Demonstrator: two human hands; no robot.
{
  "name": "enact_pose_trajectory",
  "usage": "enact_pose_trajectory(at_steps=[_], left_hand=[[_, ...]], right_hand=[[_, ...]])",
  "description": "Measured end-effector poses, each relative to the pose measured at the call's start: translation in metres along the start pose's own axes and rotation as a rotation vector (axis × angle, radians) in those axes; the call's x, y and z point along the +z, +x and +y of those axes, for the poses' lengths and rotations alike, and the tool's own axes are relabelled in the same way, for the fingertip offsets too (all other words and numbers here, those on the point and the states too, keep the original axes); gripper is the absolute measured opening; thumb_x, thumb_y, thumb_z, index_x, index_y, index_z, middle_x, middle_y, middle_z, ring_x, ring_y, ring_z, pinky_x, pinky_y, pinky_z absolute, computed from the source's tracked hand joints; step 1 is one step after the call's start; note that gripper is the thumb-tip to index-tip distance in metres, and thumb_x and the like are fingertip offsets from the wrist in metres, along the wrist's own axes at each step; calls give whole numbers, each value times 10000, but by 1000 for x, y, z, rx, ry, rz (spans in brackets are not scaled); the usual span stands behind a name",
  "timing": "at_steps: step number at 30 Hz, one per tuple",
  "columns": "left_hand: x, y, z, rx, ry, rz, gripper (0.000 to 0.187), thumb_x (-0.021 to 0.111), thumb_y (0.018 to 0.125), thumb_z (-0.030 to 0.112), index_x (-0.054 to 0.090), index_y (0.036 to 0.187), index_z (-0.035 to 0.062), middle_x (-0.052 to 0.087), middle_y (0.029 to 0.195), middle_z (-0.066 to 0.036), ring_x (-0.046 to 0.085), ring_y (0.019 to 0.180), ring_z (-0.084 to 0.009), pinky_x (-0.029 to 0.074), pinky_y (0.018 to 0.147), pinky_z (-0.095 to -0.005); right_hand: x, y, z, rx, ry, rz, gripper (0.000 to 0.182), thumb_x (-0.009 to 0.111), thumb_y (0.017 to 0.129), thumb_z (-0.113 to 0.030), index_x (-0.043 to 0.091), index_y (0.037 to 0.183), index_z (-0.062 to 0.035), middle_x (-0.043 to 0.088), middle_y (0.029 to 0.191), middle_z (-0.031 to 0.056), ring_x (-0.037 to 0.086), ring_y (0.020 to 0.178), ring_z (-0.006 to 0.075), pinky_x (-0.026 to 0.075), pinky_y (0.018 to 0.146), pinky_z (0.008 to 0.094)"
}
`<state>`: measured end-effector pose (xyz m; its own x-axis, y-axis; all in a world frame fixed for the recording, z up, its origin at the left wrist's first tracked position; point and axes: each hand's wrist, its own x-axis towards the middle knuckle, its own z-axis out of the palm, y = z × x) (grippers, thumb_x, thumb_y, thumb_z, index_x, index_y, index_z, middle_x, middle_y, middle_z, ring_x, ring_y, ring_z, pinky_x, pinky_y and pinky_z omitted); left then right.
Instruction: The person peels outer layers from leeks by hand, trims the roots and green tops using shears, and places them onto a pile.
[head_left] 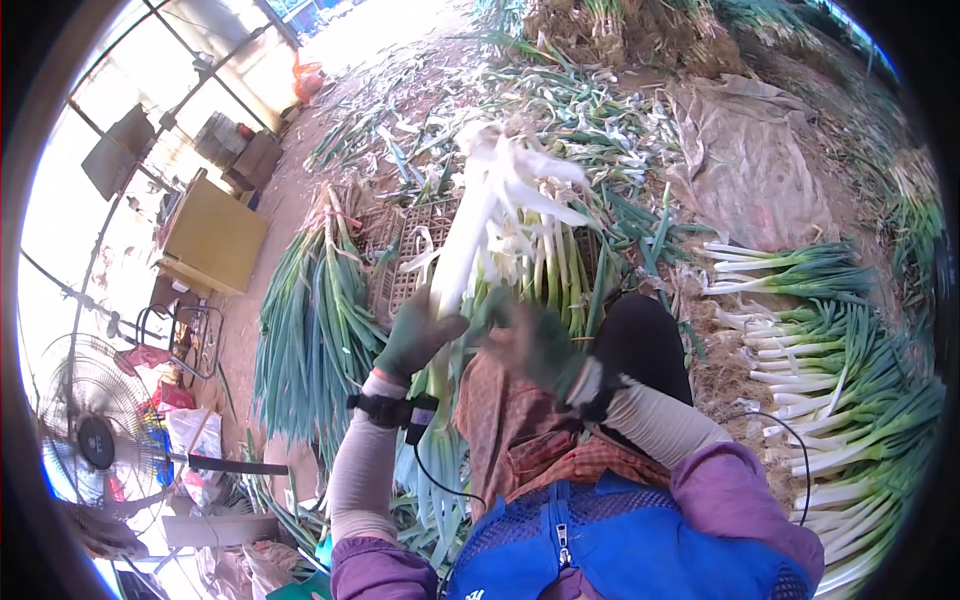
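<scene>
My gloved left hand [412, 338] is wrapped around a thick green onion [466, 225]. Its white stalk and root end point up and away from me, with loose pale layers splayed out near the top. The green leaves hang down below the hand. My gloved right hand [535, 345] is just to the right of the stalk; motion smears its fingers, so I cannot make out what they hold. Behind both hands, more green onions [565, 265] lie against a brown plastic crate [412, 245]. A tied bundle of green onions [315, 320] lies left of the crate.
Trimmed white onions [815, 390] lie in a long row on the right. Peeled scraps [420, 130] cover the ground ahead, near a crumpled sack [745, 160]. Unpeeled onions [620, 35] are heaped at the back. A fan [95, 440] and a yellow cabinet [215, 235] stand left.
</scene>
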<state>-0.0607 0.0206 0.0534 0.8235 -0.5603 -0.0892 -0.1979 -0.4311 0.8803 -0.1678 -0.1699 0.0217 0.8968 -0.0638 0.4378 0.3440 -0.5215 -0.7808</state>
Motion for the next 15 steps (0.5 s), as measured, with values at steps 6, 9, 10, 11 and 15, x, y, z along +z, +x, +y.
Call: enact_pose_trajectory(at_steps=[6, 9, 10, 11, 15], left_hand=[[13, -29, 32, -65, -278, -131, 428, 706, 755, 173, 589, 1124, -9, 639, 867, -33, 617, 794, -138, 502, 726, -276], [34, -41, 49, -95, -395, -261, 490, 724, 748, 129, 552, 1190, 7, 631, 913, -34, 610, 814, -133, 501, 733, -281], [44, -48, 57, -107, -434, -297, 492, 735, 747, 114, 546, 1189, 9, 629, 928, -29, 605, 823, -126, 500, 736, -280], [52, -52, 51, -107, -406, -323, 498, 744, 749, 104, 540, 1193, 9, 620, 933, -21, 595, 828, -118, 496, 741, -276], [66, -65, 47, -24, -244, -252, 519, 762, 773, 169, 523, 1206, 9, 596, 916, -14, 572, 796, -104, 493, 729, -283]], right_hand=[[-57, 57, 39, -153, -417, 426, 1007, 800, 779, -424, 252, 1468, 65, 481, 1318, 305, 483, 1257, 430, 404, 1068, 476], [-33, 79, 70, 18, -351, 288, 829, 724, 806, -457, 369, 1381, 24, 520, 1253, 312, 567, 1144, 429, 490, 953, 447], [-32, 86, 78, 46, -315, 260, 791, 716, 810, -444, 384, 1359, 20, 529, 1231, 305, 573, 1125, 425, 492, 942, 448], [-35, 92, 88, 56, -275, 237, 753, 708, 814, -431, 399, 1336, 16, 538, 1209, 297, 579, 1106, 420, 495, 932, 448], [-74, 107, 120, 59, -197, 169, 602, 677, 831, -378, 461, 1247, 0, 574, 1120, 267, 602, 1030, 401, 504, 890, 451]])
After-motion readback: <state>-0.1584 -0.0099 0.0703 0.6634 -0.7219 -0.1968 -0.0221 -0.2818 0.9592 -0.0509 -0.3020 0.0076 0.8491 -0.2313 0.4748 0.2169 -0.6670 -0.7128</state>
